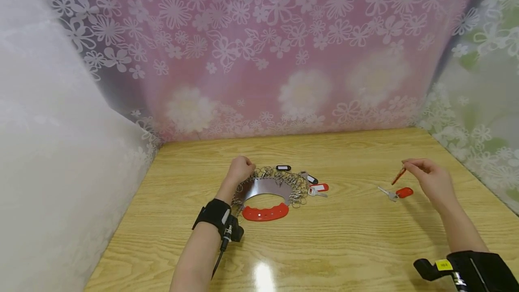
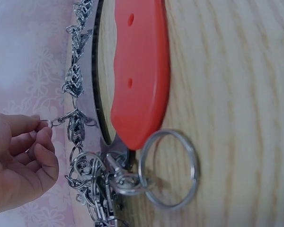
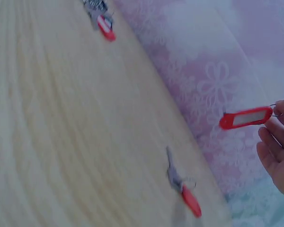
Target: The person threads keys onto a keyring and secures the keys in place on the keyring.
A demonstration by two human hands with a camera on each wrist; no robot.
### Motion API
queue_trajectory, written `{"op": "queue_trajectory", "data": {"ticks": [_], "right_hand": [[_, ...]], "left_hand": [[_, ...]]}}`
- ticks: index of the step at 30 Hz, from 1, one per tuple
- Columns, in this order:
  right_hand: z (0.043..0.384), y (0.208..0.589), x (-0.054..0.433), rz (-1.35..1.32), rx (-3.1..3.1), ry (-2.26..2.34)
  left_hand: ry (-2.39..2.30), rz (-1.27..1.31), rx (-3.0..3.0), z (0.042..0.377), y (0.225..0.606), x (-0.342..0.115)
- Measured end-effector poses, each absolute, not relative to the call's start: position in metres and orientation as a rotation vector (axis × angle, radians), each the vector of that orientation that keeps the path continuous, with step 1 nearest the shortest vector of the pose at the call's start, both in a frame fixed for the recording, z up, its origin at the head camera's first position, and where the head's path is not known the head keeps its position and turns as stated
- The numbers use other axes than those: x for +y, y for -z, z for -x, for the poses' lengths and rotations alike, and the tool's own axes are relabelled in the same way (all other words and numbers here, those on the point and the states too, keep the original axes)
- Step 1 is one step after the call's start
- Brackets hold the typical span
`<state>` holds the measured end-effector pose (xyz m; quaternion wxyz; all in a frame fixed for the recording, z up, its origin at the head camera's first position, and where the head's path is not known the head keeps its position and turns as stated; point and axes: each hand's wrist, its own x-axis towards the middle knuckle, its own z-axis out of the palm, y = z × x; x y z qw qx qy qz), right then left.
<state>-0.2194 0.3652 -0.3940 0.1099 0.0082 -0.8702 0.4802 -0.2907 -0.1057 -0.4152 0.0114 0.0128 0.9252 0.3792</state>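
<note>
A curved metal key holder with a red grip [image 1: 265,213] lies on the table, its outer edge hung with many rings and clasps. My left hand [image 1: 240,169] is at its far left edge, pinching a small ring [image 2: 49,123] joined to one of the clasps. Off to the right, my right hand [image 1: 437,184] is raised above the table. Between thumb and fingertips it holds a red key tag [image 3: 246,117] by the tag's metal ring; whether a key hangs with it is hidden. Below lies a key [image 1: 392,196] with another red tag [image 1: 404,192].
Beside the holder's right edge lie a key [image 1: 318,193] with a red tag [image 1: 320,187] and a black tag [image 1: 311,179]. Another black tag [image 1: 283,167] sits behind the rings. Flowered curtains [image 1: 243,57] enclose the wooden table [image 1: 344,247] at the back and sides.
</note>
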Motion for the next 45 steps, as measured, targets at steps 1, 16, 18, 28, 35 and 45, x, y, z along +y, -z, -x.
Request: {"op": "queue_trajectory", "data": {"ticks": [1,16,18,28,35,45], "right_hand": [[0.222,0.391,0.361,-0.065,-2.466,-1.575],[0.278,0.352,0.274,-0.344,-2.118,-2.179],[0.285,0.352,0.257,-0.367,-2.219,-2.082],[0.304,0.369,0.168,-0.484,-2.431,-1.992],[0.305,0.383,0.123,-0.604,-2.623,-1.802],[0.305,0.409,0.076,-0.765,-2.751,-1.343]], "left_hand": [[-1.181,-0.044,2.873,0.290,0.415,-0.106],[-1.630,0.035,2.475,0.287,0.413,-0.107],[-1.653,0.007,2.433,0.286,0.413,-0.106],[-1.630,-0.145,2.469,0.282,0.416,-0.105],[-1.640,-0.150,2.472,0.281,0.419,-0.103],[-1.597,-0.228,2.475,0.283,0.419,-0.099]]}}
